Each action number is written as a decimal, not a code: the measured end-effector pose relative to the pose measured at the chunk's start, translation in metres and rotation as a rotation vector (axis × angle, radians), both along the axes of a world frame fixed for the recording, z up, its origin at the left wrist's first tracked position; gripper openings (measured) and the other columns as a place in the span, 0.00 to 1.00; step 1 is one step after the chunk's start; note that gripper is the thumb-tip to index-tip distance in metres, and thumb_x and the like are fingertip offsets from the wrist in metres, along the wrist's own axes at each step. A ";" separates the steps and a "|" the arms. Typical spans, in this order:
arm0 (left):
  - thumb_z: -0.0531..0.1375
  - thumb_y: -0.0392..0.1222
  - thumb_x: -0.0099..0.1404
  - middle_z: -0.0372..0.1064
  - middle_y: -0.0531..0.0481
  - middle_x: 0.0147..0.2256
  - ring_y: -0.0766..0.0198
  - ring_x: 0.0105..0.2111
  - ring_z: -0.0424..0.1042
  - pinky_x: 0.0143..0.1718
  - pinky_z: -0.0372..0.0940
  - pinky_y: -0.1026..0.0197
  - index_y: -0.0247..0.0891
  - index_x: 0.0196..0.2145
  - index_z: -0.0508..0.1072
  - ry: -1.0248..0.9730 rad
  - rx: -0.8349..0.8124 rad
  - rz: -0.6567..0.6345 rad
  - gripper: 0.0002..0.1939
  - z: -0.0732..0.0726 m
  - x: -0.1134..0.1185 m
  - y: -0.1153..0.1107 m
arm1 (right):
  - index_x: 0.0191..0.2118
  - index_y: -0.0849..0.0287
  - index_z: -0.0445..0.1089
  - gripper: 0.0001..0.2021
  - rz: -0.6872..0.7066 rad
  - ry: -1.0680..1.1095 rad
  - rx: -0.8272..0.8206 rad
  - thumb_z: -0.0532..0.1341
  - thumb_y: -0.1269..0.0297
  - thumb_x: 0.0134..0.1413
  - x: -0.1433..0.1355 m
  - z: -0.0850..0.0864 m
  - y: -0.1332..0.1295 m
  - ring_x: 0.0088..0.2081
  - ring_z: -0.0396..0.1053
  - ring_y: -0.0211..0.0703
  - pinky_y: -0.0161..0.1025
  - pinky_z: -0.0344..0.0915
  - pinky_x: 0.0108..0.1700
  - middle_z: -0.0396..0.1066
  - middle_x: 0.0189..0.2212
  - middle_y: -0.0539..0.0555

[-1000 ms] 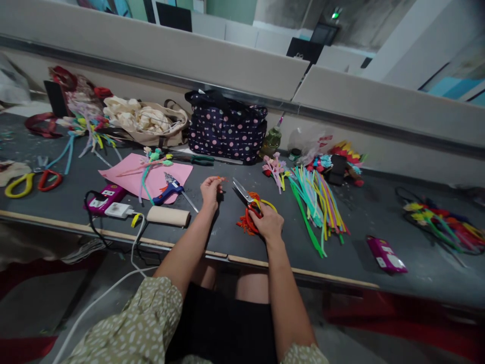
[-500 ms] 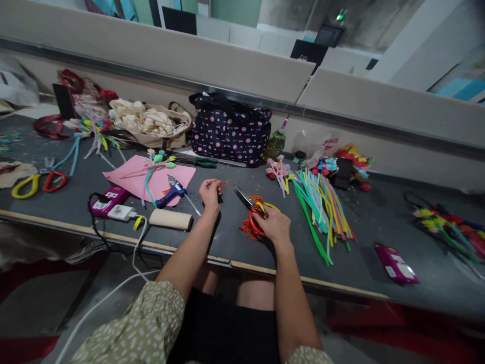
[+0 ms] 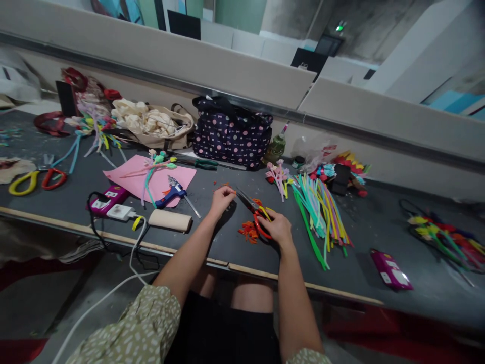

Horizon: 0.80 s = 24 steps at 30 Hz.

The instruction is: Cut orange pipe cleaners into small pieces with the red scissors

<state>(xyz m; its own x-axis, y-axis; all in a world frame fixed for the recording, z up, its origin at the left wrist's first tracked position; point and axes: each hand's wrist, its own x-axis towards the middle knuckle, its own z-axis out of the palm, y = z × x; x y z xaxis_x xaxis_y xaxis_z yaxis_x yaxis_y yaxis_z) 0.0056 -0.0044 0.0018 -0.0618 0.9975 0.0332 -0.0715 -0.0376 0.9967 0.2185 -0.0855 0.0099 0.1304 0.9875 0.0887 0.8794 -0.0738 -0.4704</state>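
My right hand point(image 3: 279, 227) is wrapped round the handles of a pair of scissors point(image 3: 247, 200) with red and yellow grips. Their blades point up and left, close to the fingertips of my left hand point(image 3: 223, 200). That hand is closed in a pinch on a small orange piece point(image 3: 234, 192), which shows at the fingertips. Just below the scissors lies a small pile of orange fuzzy clippings point(image 3: 248, 232) on the dark table. More orange bits are partly hidden behind the scissors and beyond my left hand.
Left of my hands are a glue gun point(image 3: 175, 193), pink sheet point(image 3: 117, 174), cardboard-coloured roll point(image 3: 170, 221) and power strip point(image 3: 109, 199). On the right lie pipe cleaners point(image 3: 322, 212) and a purple box-shaped device point(image 3: 391, 269). A dotted bag point(image 3: 231, 134) stands behind, beside a green bottle point(image 3: 278, 145).
My left hand has moved right and slightly nearer, so its fingertips are now close to the scissor tips. My right hand still holds the scissors, and more of the orange pile shows.
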 end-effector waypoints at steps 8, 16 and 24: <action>0.62 0.38 0.48 0.70 0.50 0.24 0.67 0.25 0.66 0.30 0.60 0.64 0.34 0.23 0.73 0.133 0.122 -0.537 0.05 0.008 -0.001 -0.020 | 0.49 0.48 0.73 0.21 -0.024 -0.104 0.183 0.59 0.45 0.52 -0.005 -0.016 0.001 0.35 0.72 0.42 0.36 0.65 0.38 0.76 0.35 0.50; 0.65 0.52 0.51 0.64 0.54 0.20 0.74 0.18 0.57 0.20 0.51 0.68 0.34 0.29 0.74 -0.014 -0.023 -0.343 0.16 0.002 0.001 -0.020 | 0.51 0.54 0.71 0.25 0.040 -0.150 0.335 0.56 0.44 0.54 -0.002 -0.025 0.001 0.37 0.72 0.44 0.37 0.64 0.38 0.76 0.37 0.54; 0.66 0.54 0.48 0.55 0.59 0.17 0.75 0.14 0.49 0.17 0.45 0.69 0.34 0.42 0.74 -0.295 -0.136 -0.101 0.26 0.001 0.000 0.001 | 0.52 0.59 0.70 0.27 0.094 -0.167 0.317 0.54 0.44 0.57 -0.003 -0.026 -0.001 0.33 0.70 0.42 0.36 0.62 0.36 0.74 0.31 0.54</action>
